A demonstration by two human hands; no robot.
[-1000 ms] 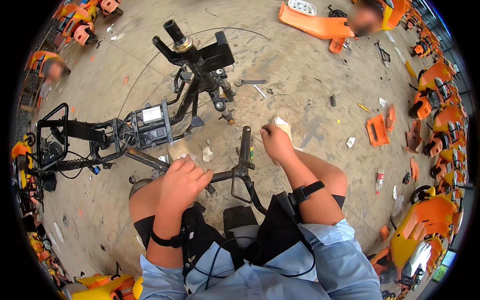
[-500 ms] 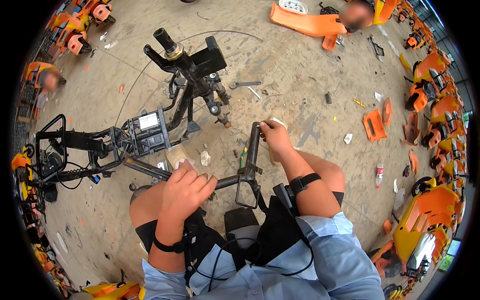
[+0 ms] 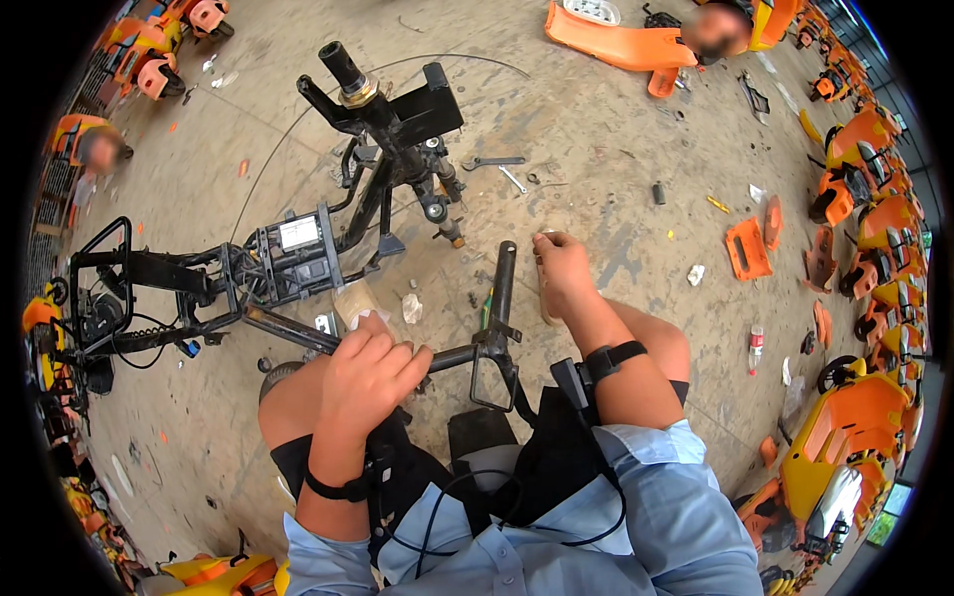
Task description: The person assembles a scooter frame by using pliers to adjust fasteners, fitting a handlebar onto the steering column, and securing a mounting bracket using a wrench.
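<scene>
The left hand folds firmly over a black, bent tubular metal part in front of the person's knees, as I follow from afar through the head camera. The part's thick, straight tube points away from the body, between the two hands. Just beside that tube's far end, and apart from it, the right hand is drawn narrow with fingers curled; I cannot tell whether it pinches anything small. At left, I see a bare black metal vehicle frame. A dark steel spanner and a smaller silver spanner lie on the grey-brown concrete floor. At right lie an orange plastic panel and a clear plastic bottle with a red label.
</scene>
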